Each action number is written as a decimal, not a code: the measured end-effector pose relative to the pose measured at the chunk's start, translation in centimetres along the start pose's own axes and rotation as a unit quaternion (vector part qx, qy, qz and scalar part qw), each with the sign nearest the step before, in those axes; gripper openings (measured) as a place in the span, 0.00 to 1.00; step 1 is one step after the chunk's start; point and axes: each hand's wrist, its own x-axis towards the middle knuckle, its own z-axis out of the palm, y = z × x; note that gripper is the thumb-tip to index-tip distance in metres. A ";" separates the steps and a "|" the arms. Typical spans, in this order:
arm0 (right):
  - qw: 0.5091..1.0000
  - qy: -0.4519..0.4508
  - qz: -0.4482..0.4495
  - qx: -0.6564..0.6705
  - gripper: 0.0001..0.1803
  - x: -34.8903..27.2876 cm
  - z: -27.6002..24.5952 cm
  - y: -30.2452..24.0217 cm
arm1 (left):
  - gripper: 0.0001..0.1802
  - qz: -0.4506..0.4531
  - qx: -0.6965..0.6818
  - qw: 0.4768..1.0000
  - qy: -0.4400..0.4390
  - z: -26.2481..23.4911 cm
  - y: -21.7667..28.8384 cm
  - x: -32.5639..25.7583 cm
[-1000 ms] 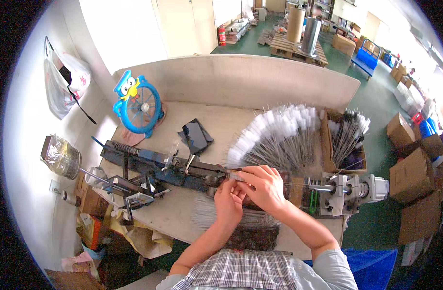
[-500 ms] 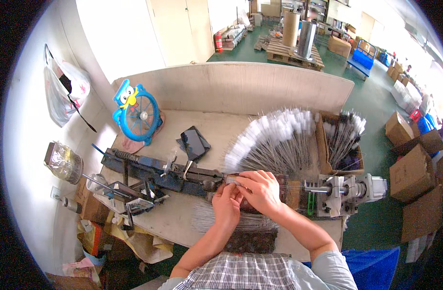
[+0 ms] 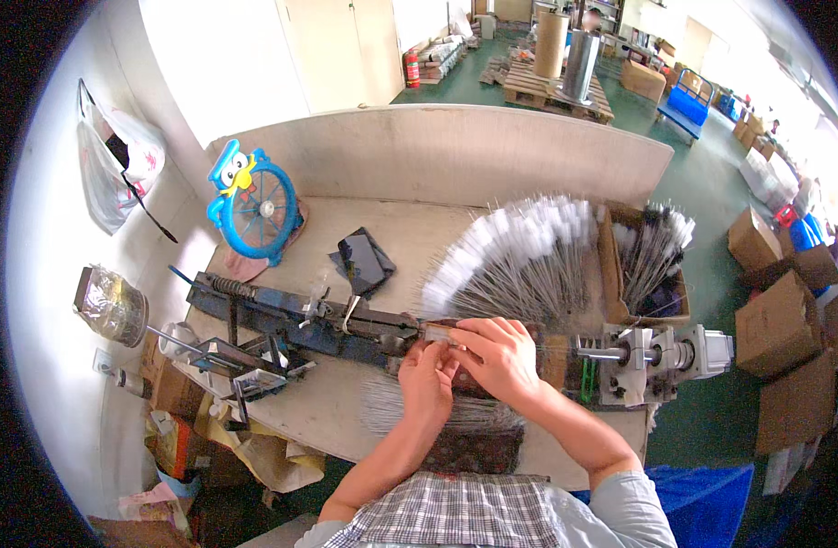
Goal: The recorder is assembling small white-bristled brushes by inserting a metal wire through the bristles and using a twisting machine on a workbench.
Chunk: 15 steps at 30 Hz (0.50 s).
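My left hand [image 3: 428, 376] and my right hand [image 3: 494, 354] meet at the right end of a long blue metal machine [image 3: 300, 320] lying across the workbench. Together the fingers pinch a small pale brush tip on a thin wire [image 3: 437, 335] at the machine's end. A fan of thin wires with white tufted ends [image 3: 519, 256] spreads just beyond my hands. A bundle of bare wires [image 3: 391, 411] lies under my left wrist.
A motor unit [image 3: 661, 356] sits right of my hands. A cardboard box of finished brushes [image 3: 652, 265] stands at the back right. A blue toy-faced fan [image 3: 254, 208], a dark phone [image 3: 364, 260], a glass jar [image 3: 113, 306] and a curved partition [image 3: 455, 155] surround the bench.
Both hands stay at the machine's end with only slight finger shifts; the view has tilted a little.
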 end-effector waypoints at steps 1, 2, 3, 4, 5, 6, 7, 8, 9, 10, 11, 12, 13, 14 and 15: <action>1.000 -0.001 0.002 -0.002 0.11 0.2 -0.5 -0.3 | 0.06 0.001 0.017 1.000 -0.026 -0.2 0.0 0.0; 1.000 -0.001 0.004 -0.004 0.11 0.3 -0.8 -0.5 | 0.06 0.001 0.016 1.000 -0.026 -0.1 0.3 -0.1; 1.000 -0.001 0.003 -0.004 0.11 0.3 -1.0 -0.2 | 0.11 -0.011 -0.011 1.000 -0.008 0.1 0.5 -0.3; 0.999 -0.019 0.003 -0.034 0.10 0.1 -1.2 0.1 | 0.18 -0.024 -0.038 0.999 0.009 0.2 0.7 -0.4; 0.997 -0.038 0.003 -0.063 0.09 0.0 -1.3 0.4 | 0.18 -0.023 -0.038 0.999 0.009 0.0 0.7 -0.3; 0.997 -0.036 0.004 -0.065 0.09 -0.4 -1.3 0.8 | 0.24 -0.027 -0.024 0.999 0.019 -0.2 0.6 -0.2; 0.996 -0.056 -0.004 -0.070 0.08 -0.9 -0.9 1.3 | 0.31 -0.031 -0.010 0.999 0.029 -0.4 0.6 -0.2; 0.994 -0.076 -0.011 -0.074 0.07 -1.3 -0.8 1.4 | 0.31 -0.032 -0.008 0.999 0.027 -0.5 0.7 -0.5; 0.995 -0.074 -0.008 -0.063 0.06 -1.3 -1.0 1.0 | 0.33 -0.038 0.009 0.999 0.020 -0.6 0.9 -0.5; 0.995 -0.071 -0.005 -0.062 0.06 -1.4 -1.0 1.0 | 0.35 -0.044 0.026 0.999 0.014 -0.6 1.0 -0.6; 0.996 -0.063 -0.007 -0.063 0.06 -1.5 -1.1 1.1 | 0.35 -0.045 0.031 0.998 0.013 -0.4 1.0 -0.7; 0.996 -0.054 -0.005 -0.064 0.07 -1.7 -1.1 1.1 | 0.36 -0.051 0.039 0.998 0.016 -0.1 1.1 -0.8; 0.997 -0.051 0.003 -0.063 0.07 -1.9 -1.1 1.2 | 0.36 -0.057 0.047 0.997 0.019 0.0 1.1 -0.9; 0.997 -0.048 -0.004 -0.059 0.07 -1.8 -1.2 1.4 | 0.36 -0.063 0.056 0.996 0.018 0.0 1.0 -0.9; 0.997 -0.045 -0.007 -0.056 0.08 -1.9 -1.3 1.6 | 0.36 -0.052 0.068 0.996 0.005 -0.1 0.9 -1.0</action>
